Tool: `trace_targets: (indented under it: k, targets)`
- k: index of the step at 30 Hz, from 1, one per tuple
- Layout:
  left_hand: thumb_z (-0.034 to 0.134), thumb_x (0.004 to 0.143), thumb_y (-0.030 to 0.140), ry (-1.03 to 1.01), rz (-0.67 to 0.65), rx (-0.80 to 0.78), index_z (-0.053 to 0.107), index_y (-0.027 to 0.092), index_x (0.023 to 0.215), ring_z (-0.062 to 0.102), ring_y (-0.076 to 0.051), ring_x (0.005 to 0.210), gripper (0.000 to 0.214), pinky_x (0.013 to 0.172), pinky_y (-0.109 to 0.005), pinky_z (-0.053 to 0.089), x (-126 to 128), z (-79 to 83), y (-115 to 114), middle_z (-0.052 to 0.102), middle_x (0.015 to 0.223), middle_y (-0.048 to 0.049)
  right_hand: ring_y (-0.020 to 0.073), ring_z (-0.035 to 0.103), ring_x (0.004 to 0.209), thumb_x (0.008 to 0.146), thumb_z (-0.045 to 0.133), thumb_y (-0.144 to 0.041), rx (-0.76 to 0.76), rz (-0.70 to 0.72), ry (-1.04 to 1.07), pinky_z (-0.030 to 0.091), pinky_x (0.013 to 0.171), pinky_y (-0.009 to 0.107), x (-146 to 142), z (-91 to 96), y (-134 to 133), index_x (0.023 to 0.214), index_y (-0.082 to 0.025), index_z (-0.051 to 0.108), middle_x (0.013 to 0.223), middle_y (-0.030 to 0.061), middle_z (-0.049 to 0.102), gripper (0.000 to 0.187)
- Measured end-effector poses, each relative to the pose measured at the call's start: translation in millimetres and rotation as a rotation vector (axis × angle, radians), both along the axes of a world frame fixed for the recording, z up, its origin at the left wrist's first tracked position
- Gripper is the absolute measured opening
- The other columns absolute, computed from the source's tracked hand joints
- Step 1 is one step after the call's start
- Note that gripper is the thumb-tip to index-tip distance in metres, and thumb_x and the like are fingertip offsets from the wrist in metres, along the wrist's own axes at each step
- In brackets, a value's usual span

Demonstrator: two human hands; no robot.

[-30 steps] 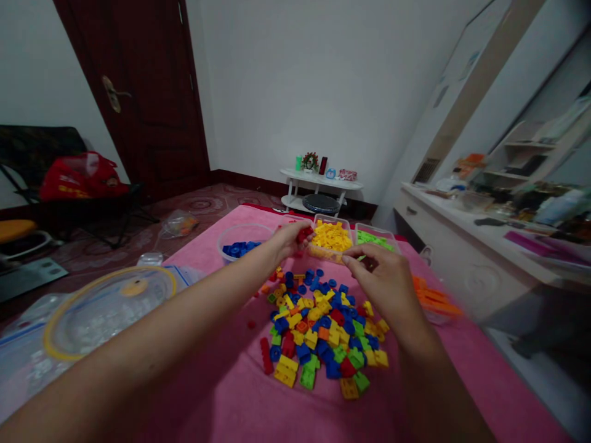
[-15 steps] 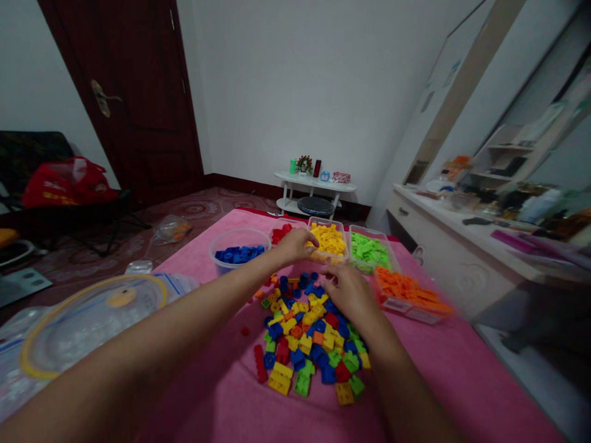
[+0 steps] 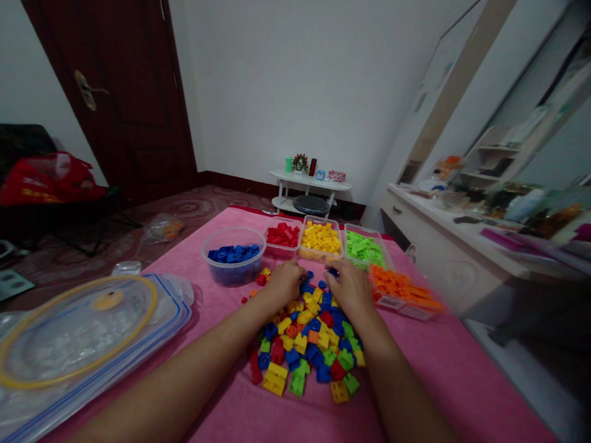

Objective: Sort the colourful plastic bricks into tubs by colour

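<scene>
A heap of mixed red, blue, yellow, green and orange bricks point(image 3: 307, 341) lies on a pink cloth point(image 3: 221, 307). My left hand point(image 3: 282, 284) rests on the heap's far left edge, fingers curled down among the bricks. My right hand point(image 3: 347, 289) sits on the far right edge, its fingertips pinched close to a blue brick point(image 3: 332, 271). What either hand grips is hidden by the fingers. Behind the heap stand a round bowl of blue bricks point(image 3: 233, 258) and trays of red bricks point(image 3: 282, 237), yellow bricks point(image 3: 321, 240), green bricks point(image 3: 364, 249) and orange bricks point(image 3: 401, 289).
Clear plastic lids point(image 3: 87, 326), one with a yellow rim, are stacked at the left of the cloth. A few stray bricks point(image 3: 261, 278) lie near the blue bowl. A white dresser point(image 3: 443, 246) runs along the right, and a small white table point(image 3: 311, 184) stands by the far wall.
My left hand has drawn back from the red and yellow trays down onto the heap. My right hand has come down from near the green tray onto the heap. The view has shifted right.
</scene>
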State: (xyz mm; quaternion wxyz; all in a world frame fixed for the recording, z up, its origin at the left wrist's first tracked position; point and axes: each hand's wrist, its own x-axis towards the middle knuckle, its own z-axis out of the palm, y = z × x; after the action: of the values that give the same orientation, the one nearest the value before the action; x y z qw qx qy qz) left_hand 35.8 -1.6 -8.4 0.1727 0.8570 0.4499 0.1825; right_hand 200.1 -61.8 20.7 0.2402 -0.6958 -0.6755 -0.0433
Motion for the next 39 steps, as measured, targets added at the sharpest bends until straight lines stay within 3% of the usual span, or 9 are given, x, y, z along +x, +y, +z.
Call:
trace_targets:
  k: [3, 8, 14, 22, 28, 31, 35, 39]
  targets:
    - [0.051, 0.082, 0.019, 0.062, 0.013, 0.090, 0.070, 0.020, 0.101, 0.060, -0.024, 0.093, 0.027, 0.078, -0.032, 0.045, -2.0, -1.5, -1.1, 0.060, 0.100, -0.0113, 0.0222, 0.058, 0.103, 0.083, 0.055, -0.020, -0.014, -0.048, -0.028, 0.042, 0.084, 0.031, 11.7, -6.3, 2.2, 0.107, -0.021, 0.067, 0.113, 0.0083, 0.064, 0.027]
    - [0.059, 0.078, 0.023, 0.123, -0.035, 0.104, 0.069, 0.024, 0.100, 0.060, -0.025, 0.093, 0.025, 0.076, -0.032, 0.046, -9.4, 0.0, -2.7, 0.060, 0.100, -0.0090, 0.0216, 0.059, 0.103, 0.086, 0.054, -0.024, -0.232, -0.010, -0.010, 0.041, 0.086, 0.030, 19.0, -23.2, 6.9, 0.106, -0.021, 0.069, 0.107, 0.0084, 0.066, 0.026]
    - [0.059, 0.073, 0.019, 0.164, -0.008, 0.073, 0.070, 0.025, 0.102, 0.060, -0.027, 0.094, 0.031, 0.077, -0.034, 0.044, -7.8, 5.6, -8.0, 0.064, 0.099, -0.0103, 0.0206, 0.061, 0.096, 0.078, 0.063, -0.025, -0.313, 0.062, 0.001, 0.041, 0.080, 0.029, 24.2, -21.6, 8.5, 0.093, -0.023, 0.072, 0.097, 0.0060, 0.068, 0.017]
    - [0.049, 0.082, 0.021, 0.252, 0.059, 0.199, 0.072, 0.016, 0.090, 0.059, -0.027, 0.091, 0.025, 0.079, -0.038, 0.041, -5.1, 6.7, -16.0, 0.066, 0.089, -0.0152, 0.0185, 0.062, 0.087, 0.079, 0.061, -0.027, -0.310, 0.024, -0.004, 0.039, 0.072, 0.026, 23.0, -17.7, 6.2, 0.080, -0.020, 0.070, 0.087, 0.0057, 0.069, 0.011]
    - [0.062, 0.075, 0.023, 0.025, 0.018, 0.142, 0.073, 0.023, 0.089, 0.055, -0.027, 0.098, 0.018, 0.086, -0.038, 0.038, -9.4, 9.3, -8.8, 0.067, 0.089, -0.0098, 0.0171, 0.061, 0.076, 0.078, 0.058, -0.027, -0.138, 0.073, 0.105, 0.040, 0.067, 0.026, 27.2, -9.3, 10.6, 0.075, -0.018, 0.069, 0.079, 0.0042, 0.068, 0.014]
    - [0.066, 0.072, 0.021, -0.347, 0.010, -0.048, 0.072, 0.022, 0.089, 0.058, -0.022, 0.087, 0.019, 0.080, -0.031, 0.043, -7.0, 11.5, -7.2, 0.068, 0.086, -0.0054, 0.0170, 0.060, 0.072, 0.079, 0.055, -0.030, 0.007, 0.138, 0.280, 0.041, 0.065, 0.026, 19.8, 3.4, 8.8, 0.077, -0.018, 0.070, 0.076, 0.0033, 0.068, 0.019]
    - [0.064, 0.076, 0.017, -0.911, -0.022, -0.662, 0.066, 0.015, 0.099, 0.057, -0.010, 0.057, 0.023, 0.058, -0.021, 0.046, -2.0, 17.5, -13.4, 0.065, 0.075, -0.0033, 0.0167, 0.059, 0.067, 0.078, 0.058, -0.035, 0.146, 0.229, 0.532, 0.043, 0.062, 0.027, -1.3, 23.3, -0.2, 0.085, -0.016, 0.070, 0.077, 0.0043, 0.069, 0.023]
    - [0.058, 0.080, 0.007, -1.227, -0.039, -1.202, 0.062, 0.010, 0.097, 0.062, -0.009, 0.059, 0.018, 0.054, -0.016, 0.049, 1.5, 24.3, -21.1, 0.065, 0.079, -0.0063, 0.0155, 0.057, 0.064, 0.078, 0.060, -0.031, 0.183, 0.300, 0.603, 0.043, 0.060, 0.026, -20.4, 34.5, -9.0, 0.084, -0.016, 0.070, 0.077, 0.0044, 0.068, 0.019]
